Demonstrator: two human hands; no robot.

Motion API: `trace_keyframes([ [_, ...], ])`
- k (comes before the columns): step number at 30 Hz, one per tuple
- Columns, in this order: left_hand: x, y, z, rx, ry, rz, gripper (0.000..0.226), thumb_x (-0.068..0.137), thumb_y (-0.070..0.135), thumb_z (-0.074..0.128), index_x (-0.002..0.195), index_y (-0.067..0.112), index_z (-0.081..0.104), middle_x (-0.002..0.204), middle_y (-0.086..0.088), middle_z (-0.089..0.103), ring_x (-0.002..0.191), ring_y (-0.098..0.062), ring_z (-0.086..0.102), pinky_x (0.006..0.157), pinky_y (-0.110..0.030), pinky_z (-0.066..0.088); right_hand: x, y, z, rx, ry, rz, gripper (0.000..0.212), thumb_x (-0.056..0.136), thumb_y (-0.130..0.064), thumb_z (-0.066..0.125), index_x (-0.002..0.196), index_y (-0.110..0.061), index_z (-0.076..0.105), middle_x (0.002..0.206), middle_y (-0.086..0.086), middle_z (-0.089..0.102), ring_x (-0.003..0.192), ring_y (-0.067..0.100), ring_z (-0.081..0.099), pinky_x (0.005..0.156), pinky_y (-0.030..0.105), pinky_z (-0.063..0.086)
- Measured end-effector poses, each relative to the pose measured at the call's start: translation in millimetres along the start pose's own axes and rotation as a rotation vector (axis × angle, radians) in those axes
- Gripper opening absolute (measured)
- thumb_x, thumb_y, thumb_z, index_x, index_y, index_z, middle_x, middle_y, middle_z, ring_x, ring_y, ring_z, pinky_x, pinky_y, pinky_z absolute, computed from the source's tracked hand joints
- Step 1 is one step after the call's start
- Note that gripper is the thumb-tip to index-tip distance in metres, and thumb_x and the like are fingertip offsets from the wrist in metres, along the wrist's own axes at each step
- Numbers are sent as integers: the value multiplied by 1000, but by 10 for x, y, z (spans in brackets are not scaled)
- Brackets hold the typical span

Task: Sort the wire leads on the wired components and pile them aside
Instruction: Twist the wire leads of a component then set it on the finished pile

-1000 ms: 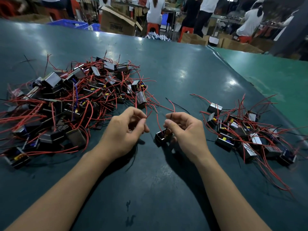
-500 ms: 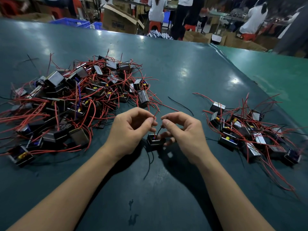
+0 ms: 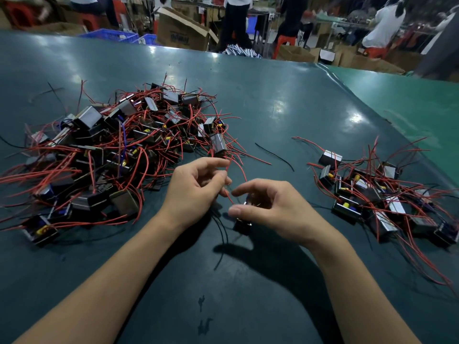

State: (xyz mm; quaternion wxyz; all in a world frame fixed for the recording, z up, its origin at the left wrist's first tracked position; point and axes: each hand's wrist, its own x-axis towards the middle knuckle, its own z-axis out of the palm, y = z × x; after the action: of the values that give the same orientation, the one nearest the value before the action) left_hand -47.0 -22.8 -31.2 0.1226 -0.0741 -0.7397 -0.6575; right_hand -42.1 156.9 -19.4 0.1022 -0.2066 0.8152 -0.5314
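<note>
L hand (image 3: 196, 189) pinching red lead (image 3: 229, 167) to straighten it | R hand (image 3: 268, 207) gripping part (image 3: 242, 225) centre frame, steadying | done pile (image 3: 387, 194) right

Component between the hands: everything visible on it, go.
The wired component is a small dark block with a pale metallic top edge, partly hidden under the right hand, which curls over it. A red lead rises to the left hand, pinched there. Black leads trail down onto the green table.
</note>
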Motion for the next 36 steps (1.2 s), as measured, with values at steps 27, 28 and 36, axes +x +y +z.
trace_keyframes([
  [27,-77,94,80,1,-108,93,13,82,9,73,93,16,75,89,-11,69,79,-12,64,71,-22,52,48,-57,240,465,397,-93,20,93,0,60,96,-17,68,78,9,70,69,23,70,61,35,60],
  [28,-80,101,83,-10,-100,102,13,79,18,74,92,19,75,87,-10,68,77,-12,64,69,-23,52,43,-70,233,466,387,-91,19,93,0,59,97,-17,67,79,9,71,68,24,70,61,34,60],
  [36,-35,61,47,-50,-58,94,14,77,15,75,90,10,78,81,-11,68,73,-19,63,70,-34,51,33,-114,154,566,279,-69,14,97,-1,53,102,-13,58,77,14,69,68,29,70,61,36,60],
])
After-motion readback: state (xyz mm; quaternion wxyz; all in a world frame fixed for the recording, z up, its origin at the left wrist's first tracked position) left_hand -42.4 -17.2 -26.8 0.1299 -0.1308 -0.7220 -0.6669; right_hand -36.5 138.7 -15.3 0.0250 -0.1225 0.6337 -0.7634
